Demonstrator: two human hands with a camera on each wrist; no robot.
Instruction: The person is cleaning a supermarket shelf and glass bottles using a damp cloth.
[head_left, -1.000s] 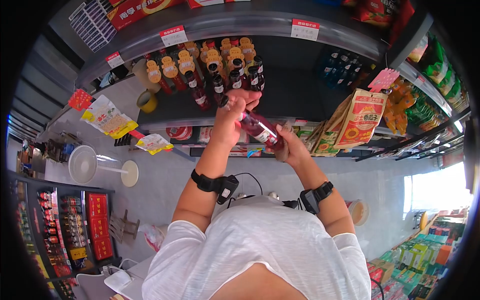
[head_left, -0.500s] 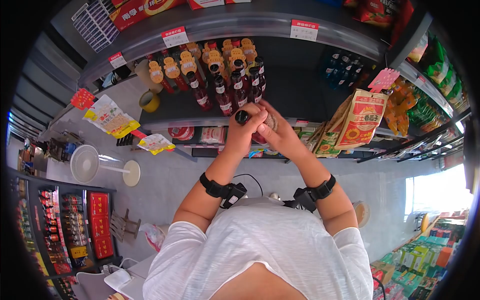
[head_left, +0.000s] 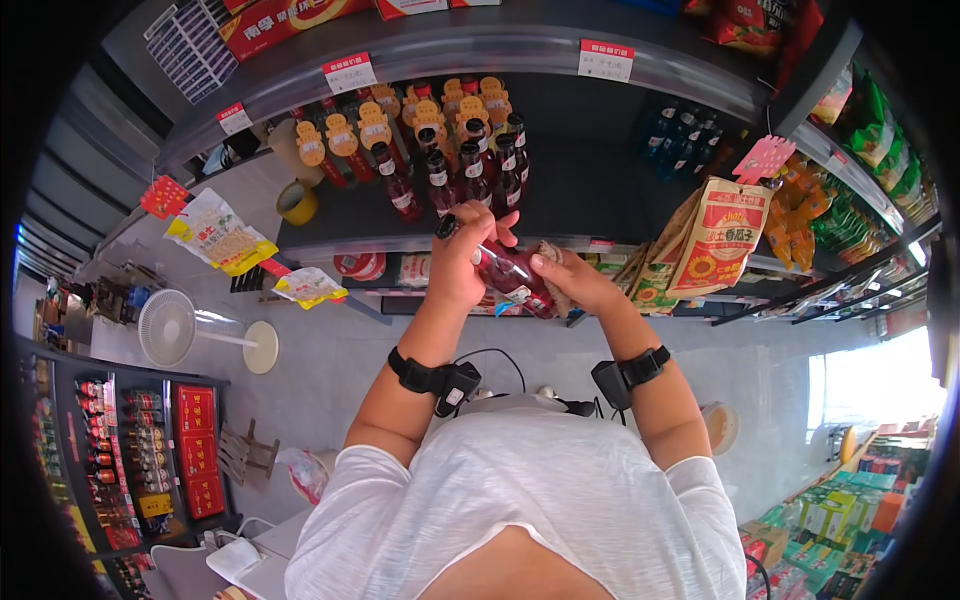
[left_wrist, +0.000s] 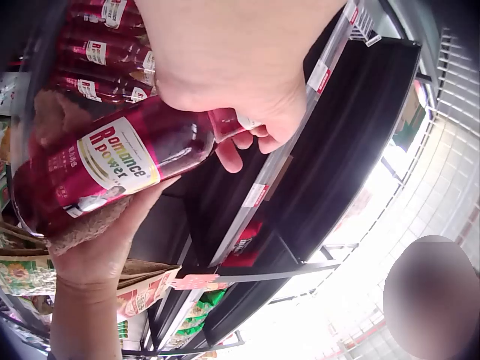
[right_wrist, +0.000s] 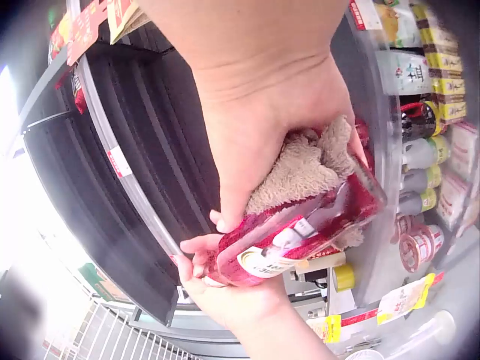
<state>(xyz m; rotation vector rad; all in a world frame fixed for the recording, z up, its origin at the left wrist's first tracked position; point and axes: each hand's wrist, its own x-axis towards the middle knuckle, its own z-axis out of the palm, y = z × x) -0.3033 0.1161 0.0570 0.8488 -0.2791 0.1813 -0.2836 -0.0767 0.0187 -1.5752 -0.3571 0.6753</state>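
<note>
A glass bottle of dark red drink (head_left: 512,274), labelled "Romance power" in the left wrist view, is held tilted in front of the shelf. My left hand (head_left: 462,258) grips it by the neck, just below the dark cap (head_left: 447,226). At the lower end, my right hand (head_left: 582,283) holds a brown towelling cloth (right_wrist: 300,176) against the glass, thumb on the near side. The cloth wraps partly round the bottle's base and hides some of it. Similar red bottles (head_left: 474,172) stand upright on the shelf just beyond my hands.
Bottles with orange neck tags (head_left: 373,125) stand behind at left, near a yellow cup (head_left: 297,203). Blue bottles (head_left: 683,135) are deeper on the shelf (head_left: 600,205). Snack bags (head_left: 725,240) hang at the right front edge, others (head_left: 222,235) at left. A white fan (head_left: 168,328) stands on the left.
My hands came together with the bottle's cap turned towards the head camera, then moved apart again. The bottle now lies slanted, with the right hand and cloth back at its lower end.
</note>
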